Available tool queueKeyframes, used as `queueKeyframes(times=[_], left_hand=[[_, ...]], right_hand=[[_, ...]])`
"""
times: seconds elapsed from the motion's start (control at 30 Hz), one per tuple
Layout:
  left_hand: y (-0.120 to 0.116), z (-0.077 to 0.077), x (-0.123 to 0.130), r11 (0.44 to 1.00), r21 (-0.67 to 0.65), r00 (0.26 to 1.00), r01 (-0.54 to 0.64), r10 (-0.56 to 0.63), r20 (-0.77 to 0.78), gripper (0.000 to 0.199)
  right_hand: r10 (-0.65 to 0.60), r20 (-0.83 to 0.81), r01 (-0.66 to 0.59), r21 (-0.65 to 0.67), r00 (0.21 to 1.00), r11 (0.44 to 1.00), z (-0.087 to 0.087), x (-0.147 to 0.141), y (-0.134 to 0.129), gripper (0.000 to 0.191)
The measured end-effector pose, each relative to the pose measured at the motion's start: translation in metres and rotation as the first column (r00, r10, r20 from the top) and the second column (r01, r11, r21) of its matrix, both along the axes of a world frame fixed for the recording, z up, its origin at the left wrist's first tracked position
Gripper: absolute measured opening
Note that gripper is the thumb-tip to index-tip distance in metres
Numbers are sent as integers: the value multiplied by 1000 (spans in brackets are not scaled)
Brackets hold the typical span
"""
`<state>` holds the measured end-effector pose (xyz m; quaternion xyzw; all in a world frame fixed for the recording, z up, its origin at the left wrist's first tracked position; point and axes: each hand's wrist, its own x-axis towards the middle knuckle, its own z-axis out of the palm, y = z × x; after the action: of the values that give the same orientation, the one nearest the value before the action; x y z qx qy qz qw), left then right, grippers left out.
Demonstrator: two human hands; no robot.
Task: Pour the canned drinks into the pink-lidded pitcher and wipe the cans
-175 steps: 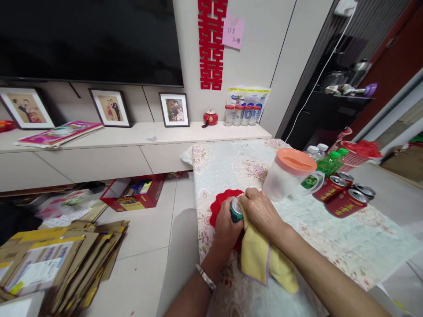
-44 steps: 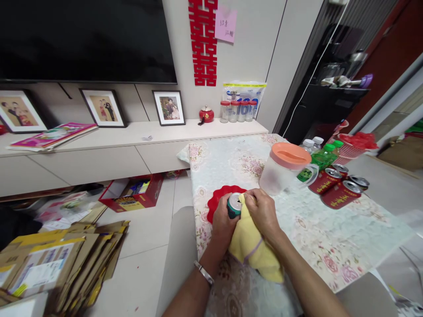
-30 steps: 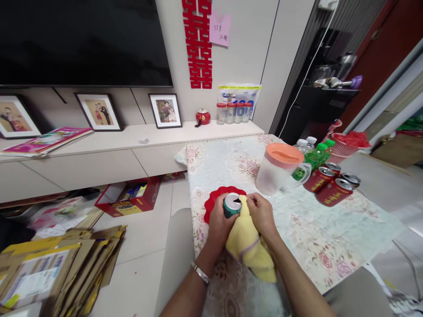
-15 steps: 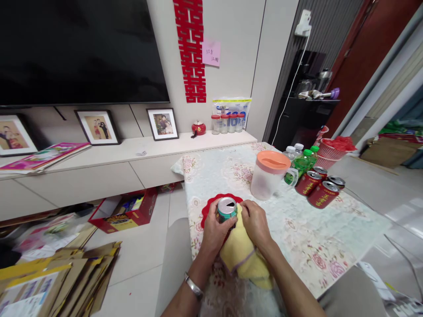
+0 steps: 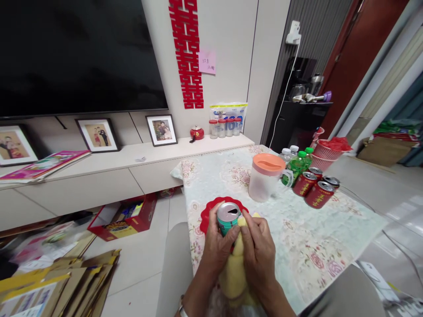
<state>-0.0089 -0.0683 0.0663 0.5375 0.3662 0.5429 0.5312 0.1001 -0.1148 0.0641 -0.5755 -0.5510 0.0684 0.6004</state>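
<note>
My left hand is wrapped round a teal drink can, whose silver top with an opened mouth faces up. A yellow cloth is bunched in my right hand, close against the can's right side. Part of the cloth hangs down between my wrists. Behind and below the can lies a red scalloped mat, partly hidden by the can and my hands. Whether the can touches the mat cannot be made out.
A translucent jug with an orange lid stands beyond my right hand. Farther right are several red cans and green-capped bottles. Pink baskets stand past them. The table has a floral cloth; cardboard lies on the floor left.
My right hand has shifted nearer to me and lower on the can's right side, gathering the cloth more tightly. The can appears slightly nearer and lower. The view has tilted a little.
</note>
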Motion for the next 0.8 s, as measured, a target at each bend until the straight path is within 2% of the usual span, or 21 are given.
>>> queueKeyframes(times=[0.13, 0.23, 0.3, 0.4, 0.5, 0.67, 0.8], left_hand=[[-11, 1, 0, 1000, -6, 1000, -14, 14, -24, 69], [-19, 4, -1, 1000, -2, 999, -31, 31, -26, 67], [-24, 6, -2, 999, 14, 999, -38, 38, -23, 66], [-31, 7, -1, 998, 43, 999, -48, 49, -17, 66], [-36, 9, -1, 994, 50, 995, -93, 95, -37, 66], [-37, 8, -1, 986, -16, 985, -167, 166, -52, 68], [-36, -3, -5, 984, -42, 981, -172, 167, -104, 71]], right_hand=[[15, -56, -16, -3, 998, 1000, 6, 3, -3, 36], [60, -204, -74, -63, 977, 995, 10, 9, -3, 34], [113, -345, -165, -126, 932, 978, 13, 14, -1, 35], [179, -564, -349, -210, 806, 913, 13, 20, 2, 39], [176, -651, -420, -240, 739, 875, 8, 19, 1, 43], [119, -599, -344, -276, 792, 898, -5, 7, -10, 44], [105, -491, -249, -238, 865, 939, -3, 0, -22, 38]])
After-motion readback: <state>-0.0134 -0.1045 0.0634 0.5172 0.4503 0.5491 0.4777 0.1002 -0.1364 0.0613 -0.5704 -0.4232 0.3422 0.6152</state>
